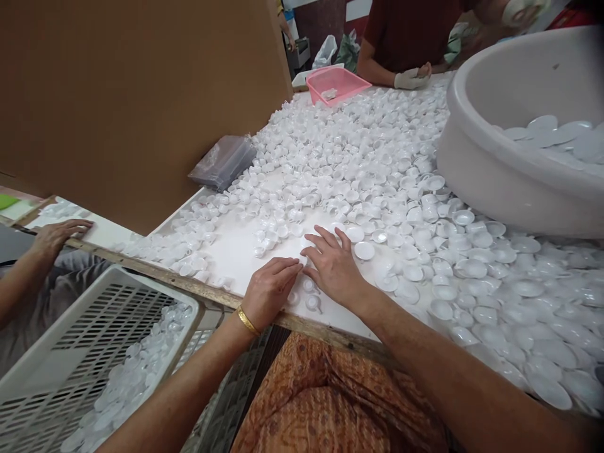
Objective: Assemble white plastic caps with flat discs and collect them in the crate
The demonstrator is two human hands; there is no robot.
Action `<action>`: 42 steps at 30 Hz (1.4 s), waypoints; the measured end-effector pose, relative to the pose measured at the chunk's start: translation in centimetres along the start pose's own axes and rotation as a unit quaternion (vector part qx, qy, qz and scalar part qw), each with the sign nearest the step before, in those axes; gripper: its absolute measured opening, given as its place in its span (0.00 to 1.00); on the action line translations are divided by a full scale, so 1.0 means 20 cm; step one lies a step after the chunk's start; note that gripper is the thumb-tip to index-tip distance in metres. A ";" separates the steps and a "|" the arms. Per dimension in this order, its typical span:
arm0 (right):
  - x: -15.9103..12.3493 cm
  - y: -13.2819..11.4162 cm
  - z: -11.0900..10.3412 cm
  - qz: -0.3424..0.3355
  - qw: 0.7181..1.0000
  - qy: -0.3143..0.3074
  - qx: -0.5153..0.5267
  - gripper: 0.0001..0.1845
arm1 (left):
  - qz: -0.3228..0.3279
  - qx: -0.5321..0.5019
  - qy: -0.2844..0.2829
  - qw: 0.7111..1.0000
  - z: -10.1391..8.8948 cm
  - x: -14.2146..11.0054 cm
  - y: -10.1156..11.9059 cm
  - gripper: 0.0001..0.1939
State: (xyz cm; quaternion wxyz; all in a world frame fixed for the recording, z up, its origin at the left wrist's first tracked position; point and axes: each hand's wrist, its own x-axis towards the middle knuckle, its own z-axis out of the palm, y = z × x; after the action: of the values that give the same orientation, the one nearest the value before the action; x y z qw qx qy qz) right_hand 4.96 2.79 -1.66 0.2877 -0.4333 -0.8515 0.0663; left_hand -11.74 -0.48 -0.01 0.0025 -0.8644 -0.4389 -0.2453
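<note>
Meeting over the near edge of a white bench [236, 248], the wearer's two bare hands almost touch at the fingertips. The left hand [272, 286], with a gold bracelet [247, 321] at its wrist, has its fingers drawn together; the right hand [335, 267] has its fingers spread and bent. Whether either grip holds something cannot be told, since the fingertips hide it. Small white pieces [313, 302] lie on the bench just below and between the hands, close to the near edge. Flat white discs [364, 251] lie just right of the right hand. Beyond, a heap of white plastic parts [368, 157] spreads toward the far edge, where a pink basket [349, 82] stands near a co-worker's gloved hand [410, 79]. A large pale tub [514, 195], with more discs inside, stands at the bench's right side. Below the near edge, at left, a slatted white crate [51, 379] contains similar parts.
</note>
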 end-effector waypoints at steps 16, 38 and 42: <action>0.00 0.01 0.02 0.001 1.000 0.000 -0.014 0.09 | -0.168 -0.098 0.053 0.979 0.01 0.01 -0.04 0.08; 0.00 0.00 0.00 -0.026 0.999 -0.004 -0.019 0.06 | 0.037 0.056 -0.044 0.997 -0.02 0.02 -0.03 0.09; 0.01 0.00 -0.01 -0.030 0.999 -0.007 -0.014 0.07 | 0.022 0.052 -0.037 0.998 -0.01 0.01 -0.04 0.10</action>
State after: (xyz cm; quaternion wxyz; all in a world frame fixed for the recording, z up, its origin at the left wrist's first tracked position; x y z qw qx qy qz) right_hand 5.01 2.85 -1.48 0.2779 -0.4107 -0.8670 0.0489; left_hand -12.32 0.03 0.01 0.0366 -0.8813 -0.4314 -0.1895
